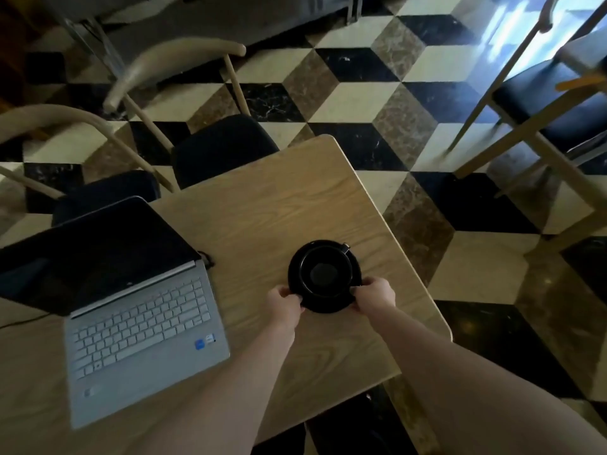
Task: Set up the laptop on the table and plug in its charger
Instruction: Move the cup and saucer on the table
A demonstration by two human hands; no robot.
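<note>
Both your hands pinch the near rim of a black saucer (328,305) holding a black cup (326,273), left hand (285,303) and right hand (374,297). Bare table (279,205) stretches beyond. Your open laptop (131,310) sits left, stickers unreadable, a cable (23,320) trailing left.

Bare table (279,205) lies open beyond the cup (323,275); the laptop (131,310) blocks the left.

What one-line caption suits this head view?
Both hands, left and right, grip a black cup and saucer beside the open laptop.
</note>
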